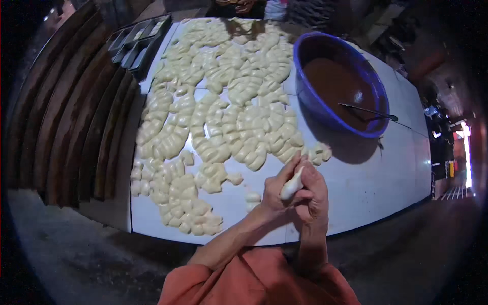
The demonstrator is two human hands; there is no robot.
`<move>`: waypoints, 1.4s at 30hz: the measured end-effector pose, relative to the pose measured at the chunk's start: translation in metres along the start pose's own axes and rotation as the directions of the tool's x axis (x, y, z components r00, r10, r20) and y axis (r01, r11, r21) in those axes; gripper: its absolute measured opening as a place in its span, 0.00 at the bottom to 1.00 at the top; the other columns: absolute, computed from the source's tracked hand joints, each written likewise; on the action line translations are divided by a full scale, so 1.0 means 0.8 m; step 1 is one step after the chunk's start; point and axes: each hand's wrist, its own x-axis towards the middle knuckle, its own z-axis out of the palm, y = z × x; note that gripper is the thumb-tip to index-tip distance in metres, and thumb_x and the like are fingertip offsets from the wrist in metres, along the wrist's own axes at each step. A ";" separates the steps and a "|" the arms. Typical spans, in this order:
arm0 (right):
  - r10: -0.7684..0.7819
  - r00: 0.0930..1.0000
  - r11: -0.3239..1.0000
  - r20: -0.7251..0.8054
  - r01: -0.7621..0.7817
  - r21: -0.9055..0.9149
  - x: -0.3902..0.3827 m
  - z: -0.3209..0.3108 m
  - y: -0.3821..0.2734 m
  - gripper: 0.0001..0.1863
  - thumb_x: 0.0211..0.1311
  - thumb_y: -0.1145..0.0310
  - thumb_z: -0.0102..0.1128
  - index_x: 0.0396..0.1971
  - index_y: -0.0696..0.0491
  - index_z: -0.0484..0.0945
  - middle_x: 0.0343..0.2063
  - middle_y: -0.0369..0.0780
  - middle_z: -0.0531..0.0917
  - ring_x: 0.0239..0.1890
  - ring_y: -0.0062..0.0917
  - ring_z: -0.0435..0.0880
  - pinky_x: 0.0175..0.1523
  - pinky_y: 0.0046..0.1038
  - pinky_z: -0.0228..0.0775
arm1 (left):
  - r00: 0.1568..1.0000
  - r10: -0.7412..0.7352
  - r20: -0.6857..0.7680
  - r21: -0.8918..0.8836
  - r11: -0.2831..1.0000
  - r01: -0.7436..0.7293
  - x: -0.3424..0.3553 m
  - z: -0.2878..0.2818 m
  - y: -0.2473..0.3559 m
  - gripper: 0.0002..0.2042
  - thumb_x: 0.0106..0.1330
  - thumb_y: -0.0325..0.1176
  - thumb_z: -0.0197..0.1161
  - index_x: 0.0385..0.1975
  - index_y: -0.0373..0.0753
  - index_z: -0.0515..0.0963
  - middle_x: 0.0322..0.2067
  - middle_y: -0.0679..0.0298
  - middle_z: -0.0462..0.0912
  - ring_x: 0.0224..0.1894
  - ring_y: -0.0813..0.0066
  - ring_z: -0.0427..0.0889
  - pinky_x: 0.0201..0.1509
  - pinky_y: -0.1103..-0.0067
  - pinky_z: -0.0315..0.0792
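Both my hands are closed around a small piece of pale dough (291, 188), held over the near edge of the white table (351, 188). My left hand (274, 192) wraps it from the left, and my right hand (315, 189) presses on it from the right, with the thumbs near its upper end. Just left of my hands lies a single small dough lump (252, 199). Many more shaped dough pieces (244, 127), cream-coloured and shiny, sit crowded in clusters beyond them. A few more dough pieces (320, 152) lie right past my fingertips.
A blue-purple basin (301, 84) of brown liquid stands at the far right, with a thin dark-handled utensil (368, 112) across its rim. Long dark brown boards or trays (66, 122) overlap along the left. A metal compartment tray (137, 43) sits at the table's far left corner.
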 end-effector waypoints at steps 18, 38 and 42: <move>0.136 0.989 -0.188 0.057 0.083 -0.979 0.236 -0.122 -0.203 0.12 0.63 0.62 0.56 0.36 0.57 0.79 0.35 0.40 0.82 0.40 0.26 0.79 0.49 0.31 0.69 | 0.613 -0.763 0.207 0.184 0.646 0.741 0.025 -0.073 0.040 0.20 0.73 0.37 0.60 0.60 0.35 0.73 0.46 0.58 0.85 0.42 0.76 0.86 0.40 0.81 0.78; 0.125 0.990 0.842 -0.067 -0.142 -0.520 0.042 -0.017 0.049 0.23 0.63 0.73 0.62 0.57 0.55 0.70 0.49 0.40 0.79 0.51 0.26 0.80 0.52 0.25 0.74 | 0.574 -0.815 -0.072 -0.698 0.452 0.555 -0.025 -0.092 -0.021 0.13 0.71 0.34 0.61 0.48 0.33 0.79 0.37 0.63 0.83 0.39 0.80 0.82 0.44 0.82 0.77; -0.275 0.907 0.166 0.320 0.372 -0.913 0.032 -0.002 0.093 0.22 0.62 0.74 0.63 0.56 0.57 0.74 0.51 0.45 0.78 0.52 0.32 0.79 0.55 0.31 0.73 | 0.593 -0.793 -0.138 -0.673 0.515 0.531 -0.026 -0.099 0.008 0.13 0.68 0.30 0.65 0.49 0.30 0.79 0.34 0.65 0.83 0.32 0.81 0.81 0.37 0.83 0.77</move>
